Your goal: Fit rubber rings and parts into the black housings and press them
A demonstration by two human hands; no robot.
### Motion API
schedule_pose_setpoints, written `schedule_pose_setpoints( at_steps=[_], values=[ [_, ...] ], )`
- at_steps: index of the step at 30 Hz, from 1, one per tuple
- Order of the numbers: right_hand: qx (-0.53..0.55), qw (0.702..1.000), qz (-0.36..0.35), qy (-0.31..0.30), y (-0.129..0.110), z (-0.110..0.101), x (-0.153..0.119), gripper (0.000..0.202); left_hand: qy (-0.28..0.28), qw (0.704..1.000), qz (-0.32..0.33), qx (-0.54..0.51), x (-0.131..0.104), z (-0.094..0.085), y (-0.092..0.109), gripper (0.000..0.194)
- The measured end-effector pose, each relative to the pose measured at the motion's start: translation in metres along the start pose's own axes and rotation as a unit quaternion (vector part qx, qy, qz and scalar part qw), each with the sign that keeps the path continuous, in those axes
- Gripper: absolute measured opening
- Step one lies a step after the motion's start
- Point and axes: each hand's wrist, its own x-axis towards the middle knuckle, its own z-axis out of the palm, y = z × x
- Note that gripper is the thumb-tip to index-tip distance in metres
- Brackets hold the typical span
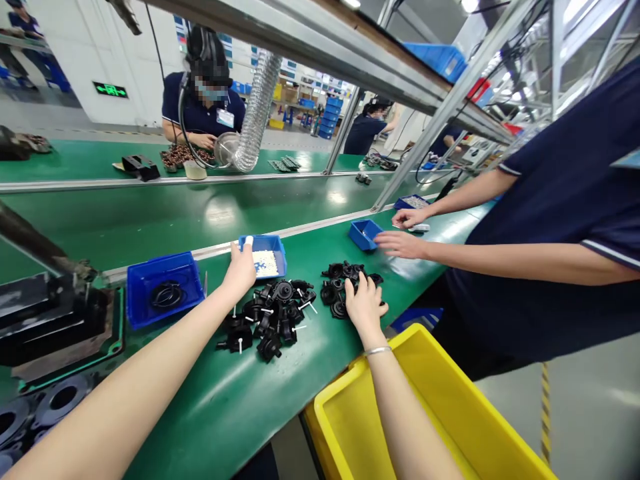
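My left hand (241,268) is at the left end of a small blue bin (283,257), its thumb and fingers on either side of the wall. One of its digits has a white covered tip. Small white pieces (265,263) lie inside the bin. Below it on the green bench is a pile of black plastic housings (280,310), several with white pins sticking out. My right hand (367,303), with a band at the wrist, rests on a second heap of black parts (337,293), fingers spread. What lies beneath its palm is hidden.
A blue bin (133,293) with black rings stands at left, near a dark metal fixture (50,313). A yellow crate (430,360) sits below my right forearm. A co-worker's hands (407,243) are by another blue bin (367,233). Metal framing (320,40) crosses overhead.
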Motion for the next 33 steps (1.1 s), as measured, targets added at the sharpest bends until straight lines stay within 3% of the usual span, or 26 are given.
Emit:
schedule_pose_setpoints(
  at_steps=[4, 8, 10, 13, 16, 18, 22, 25, 27, 29, 31, 33],
  values=[
    [0.002, 1.000, -0.015, -0.014, -0.014, 0.016, 0.018, 0.059, 0.011, 1.000, -0.020, 0.001, 0.007, -0.007, 0.000, 0.070],
    [0.014, 0.998, -0.053, -0.023, -0.033, 0.000, 0.022, 0.058, 0.021, 0.999, -0.022, 0.016, -0.004, -0.024, 0.018, 0.075],
    [0.037, 0.995, -0.097, -0.006, -0.040, -0.014, 0.011, 0.059, 0.018, 1.000, 0.001, 0.020, -0.031, -0.035, 0.024, 0.071],
    [0.121, 0.963, -0.240, -0.015, -0.051, -0.025, -0.017, 0.055, -0.034, 0.998, 0.054, 0.029, -0.097, -0.044, 0.024, 0.077],
    [0.165, 0.922, -0.341, -0.076, -0.071, -0.017, -0.042, 0.051, -0.122, 0.986, 0.055, 0.099, -0.159, -0.037, 0.012, 0.098],
    [0.159, 0.916, -0.357, -0.093, -0.088, -0.005, -0.050, 0.051, -0.133, 0.980, 0.045, 0.139, -0.178, -0.025, 0.004, 0.108],
    [0.162, 0.908, -0.377, -0.081, -0.110, 0.013, -0.040, 0.051, -0.090, 0.977, 0.076, 0.177, -0.164, 0.001, 0.002, 0.122],
    [0.188, 0.896, -0.396, -0.075, -0.114, 0.017, -0.022, 0.055, -0.074, 0.976, 0.091, 0.182, -0.143, 0.006, 0.004, 0.126],
    [0.187, 0.893, -0.407, -0.038, -0.116, 0.011, -0.014, 0.062, -0.074, 0.974, 0.112, 0.182, -0.141, -0.004, 0.003, 0.128],
    [0.190, 0.892, -0.410, 0.014, -0.120, -0.004, -0.017, 0.063, -0.090, 0.970, 0.161, 0.160, -0.155, -0.024, 0.001, 0.128],
    [0.215, 0.887, -0.408, 0.037, -0.129, -0.027, -0.034, 0.058, -0.121, 0.958, 0.229, 0.120, -0.183, -0.056, -0.003, 0.124],
    [0.257, 0.873, -0.413, 0.017, -0.145, -0.051, -0.063, 0.049, -0.147, 0.944, 0.280, 0.097, -0.215, -0.097, -0.014, 0.117]
  ],
)
